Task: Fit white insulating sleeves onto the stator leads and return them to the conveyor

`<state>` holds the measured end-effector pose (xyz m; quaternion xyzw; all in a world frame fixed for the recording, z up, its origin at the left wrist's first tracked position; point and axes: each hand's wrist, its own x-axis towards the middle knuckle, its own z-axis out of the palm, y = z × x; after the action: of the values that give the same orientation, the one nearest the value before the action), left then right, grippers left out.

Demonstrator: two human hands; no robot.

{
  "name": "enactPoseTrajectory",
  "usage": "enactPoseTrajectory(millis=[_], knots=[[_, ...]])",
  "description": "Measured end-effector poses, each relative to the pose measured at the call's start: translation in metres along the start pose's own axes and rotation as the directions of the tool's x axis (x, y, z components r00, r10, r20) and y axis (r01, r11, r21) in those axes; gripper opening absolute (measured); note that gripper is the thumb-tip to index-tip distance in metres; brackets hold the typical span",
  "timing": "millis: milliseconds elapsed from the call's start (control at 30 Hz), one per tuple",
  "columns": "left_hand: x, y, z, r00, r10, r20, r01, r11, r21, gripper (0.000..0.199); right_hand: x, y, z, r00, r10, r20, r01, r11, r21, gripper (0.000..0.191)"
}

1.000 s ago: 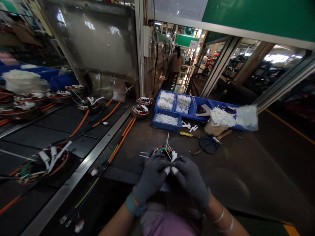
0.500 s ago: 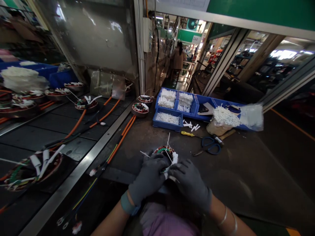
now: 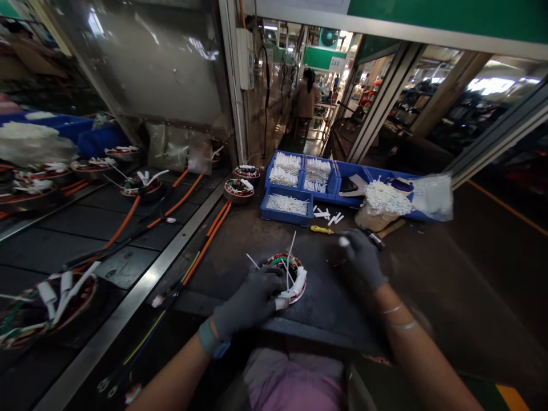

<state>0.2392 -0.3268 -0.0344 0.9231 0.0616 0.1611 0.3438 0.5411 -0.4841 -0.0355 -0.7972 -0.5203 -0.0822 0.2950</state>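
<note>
A round motor stator (image 3: 295, 289) lies on the bench before me, with copper and green windings, white sleeves and thin white strips sticking up. My left hand (image 3: 252, 294), in a grey glove, is closed on its left and near rim. The thumb has a white tip. My right hand (image 3: 363, 260), gloved alike, is apart from the stator, over the blue-handled scissors (image 3: 380, 246), which it mostly hides. A white tip shows on one of its fingers. Motion smears them, so whether they grip the scissors cannot be made out.
Blue bins (image 3: 286, 212) of white sleeves and strips stand at the back, beside a bag of white pieces (image 3: 385, 200). A yellow-handled tool (image 3: 322, 229) lies before them. More stators (image 3: 238, 189) with orange cables line the left. A person (image 3: 306, 97) is far off.
My right hand has left the stator and moved right and forward to the scissors. My left hand has stayed at the stator, which is now less covered. The view has shifted slightly.
</note>
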Motion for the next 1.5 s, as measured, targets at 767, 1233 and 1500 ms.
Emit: enactPoseTrajectory(millis=[767, 1233, 1500], knots=[[0.042, 0.039, 0.007, 0.947, -0.306, -0.098, 0.318, 0.938, 0.14, 0.033, -0.091, -0.01, -0.039, 0.878, 0.248, 0.409, -0.279, 0.96, 0.018, 0.04], [0.024, 0.041, 0.007, 0.904, -0.269, -0.332, 0.3, 0.953, 0.042, 0.015, -0.046, -0.083, -0.062, 0.718, 0.129, 0.684, 0.18, 0.915, -0.362, 0.041], [0.043, 0.045, 0.017, 0.909, -0.29, -0.301, 0.402, 0.803, 0.441, 0.053, -0.036, -0.091, -0.079, 0.692, 0.169, 0.702, 0.188, 0.897, -0.401, 0.044]])
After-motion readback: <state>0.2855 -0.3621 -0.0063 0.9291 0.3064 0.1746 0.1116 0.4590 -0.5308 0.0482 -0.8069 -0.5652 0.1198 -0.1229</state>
